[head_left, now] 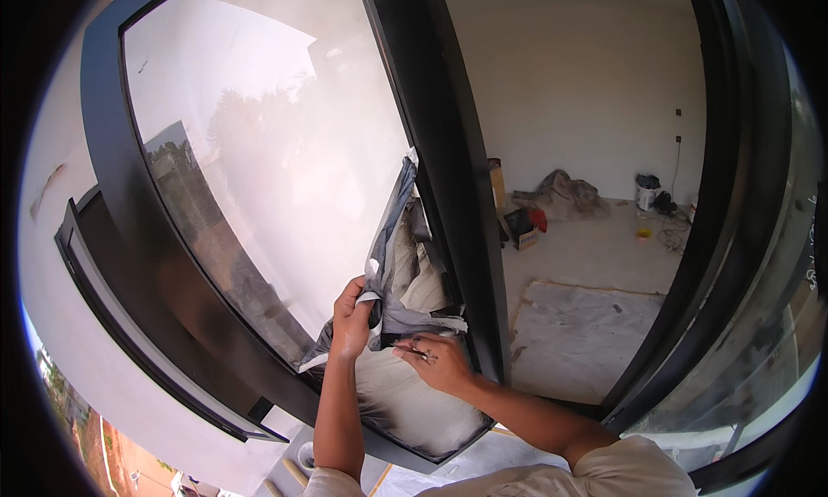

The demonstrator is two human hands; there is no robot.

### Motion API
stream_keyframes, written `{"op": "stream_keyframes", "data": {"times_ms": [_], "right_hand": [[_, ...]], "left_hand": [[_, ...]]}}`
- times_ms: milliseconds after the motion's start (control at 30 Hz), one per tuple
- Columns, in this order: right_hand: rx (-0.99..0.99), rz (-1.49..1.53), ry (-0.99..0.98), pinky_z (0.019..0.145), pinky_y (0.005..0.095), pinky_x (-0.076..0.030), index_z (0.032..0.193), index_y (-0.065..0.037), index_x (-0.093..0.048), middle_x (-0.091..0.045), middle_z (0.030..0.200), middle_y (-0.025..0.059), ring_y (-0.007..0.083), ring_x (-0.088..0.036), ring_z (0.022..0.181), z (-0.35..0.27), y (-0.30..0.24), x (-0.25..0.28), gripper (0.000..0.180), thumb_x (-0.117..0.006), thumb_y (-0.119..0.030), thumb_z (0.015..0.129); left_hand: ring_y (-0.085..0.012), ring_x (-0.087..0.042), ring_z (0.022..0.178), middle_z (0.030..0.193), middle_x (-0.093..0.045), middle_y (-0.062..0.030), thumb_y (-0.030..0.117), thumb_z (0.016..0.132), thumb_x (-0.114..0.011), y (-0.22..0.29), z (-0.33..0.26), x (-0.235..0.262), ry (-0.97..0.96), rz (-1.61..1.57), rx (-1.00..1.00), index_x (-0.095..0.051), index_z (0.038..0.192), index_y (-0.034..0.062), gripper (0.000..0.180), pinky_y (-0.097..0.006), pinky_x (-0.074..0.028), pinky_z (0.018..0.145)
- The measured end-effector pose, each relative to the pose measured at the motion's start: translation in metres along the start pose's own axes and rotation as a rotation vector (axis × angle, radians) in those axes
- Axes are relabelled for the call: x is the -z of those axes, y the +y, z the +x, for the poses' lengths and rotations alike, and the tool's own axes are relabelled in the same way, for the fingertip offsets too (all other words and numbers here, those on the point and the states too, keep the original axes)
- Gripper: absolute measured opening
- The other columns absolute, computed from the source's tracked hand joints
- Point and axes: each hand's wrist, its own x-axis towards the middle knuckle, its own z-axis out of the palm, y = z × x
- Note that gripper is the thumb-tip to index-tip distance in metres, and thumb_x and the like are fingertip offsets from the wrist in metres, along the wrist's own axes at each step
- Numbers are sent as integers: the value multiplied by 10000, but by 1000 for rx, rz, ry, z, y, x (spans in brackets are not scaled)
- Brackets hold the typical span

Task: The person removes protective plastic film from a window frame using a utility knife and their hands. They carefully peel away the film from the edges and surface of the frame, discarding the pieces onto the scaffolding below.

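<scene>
My left hand (350,318) is closed on the bunched edge of a crumpled grey-and-white masking sheet (392,225), which hangs partly loose from the glass pane (259,118). Just right of it and lower, my right hand (438,362) is closed, its fingertips near the sheet's lower folds. Something thin and dark shows at those fingers, too small to name. Below both hands, a pale sheet (418,402) smudged with black still covers the bottom of the pane. A dark frame (435,143) surrounds the glass.
To the right, an opening shows a room with a paint-marked floor sheet (586,333), a crumpled plastic heap (561,195), a white bucket (646,192) and a cardboard box (523,237). Another dark frame (733,195) stands at the far right. A small dark window frame (147,325) is at left.
</scene>
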Motion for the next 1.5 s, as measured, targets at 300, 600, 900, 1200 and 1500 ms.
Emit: {"op": "stream_keyframes", "data": {"times_ms": [300,600,900,1200,1500], "right_hand": [[48,343,395,514,236,-397,1047,-38,-647,-540,723,-4,65,-467,558,265,-44,175,252,-446,-187,1010],[-88,578,262,420,232,-227,886,-34,-634,-472,672,-23,49,-289,479,482,-84,223,254,-715,-274,864],[-55,440,453,755,338,-464,992,10,-641,-655,963,120,238,-588,885,525,-49,236,248,-676,-211,886],[284,105,697,891,401,-515,1031,-79,-652,-683,1050,118,286,-651,996,498,-13,244,171,-603,-154,886],[460,190,417,840,419,-498,976,-56,-684,-680,993,185,343,-646,964,551,-85,230,234,-564,-241,897]], "left_hand": [[-86,-520,729,775,-589,-33,-11,776,-437,-3,-20,8,296,669,-310,-602,990,-40,272,-226,-423,664],[-79,-455,673,727,-528,8,4,789,-446,-23,-19,-4,521,820,-361,-584,897,-26,178,-230,-374,597],[-44,-410,613,667,-500,39,39,822,-478,-35,-15,-1,620,737,-251,-600,877,-5,142,-217,-320,550],[-16,-351,604,672,-458,83,58,854,-493,-31,-14,7,619,673,-223,-600,867,29,112,-199,-257,536],[-10,-355,597,685,-466,88,74,868,-504,-34,-10,11,617,558,-170,-608,871,29,113,-194,-264,532]]}}
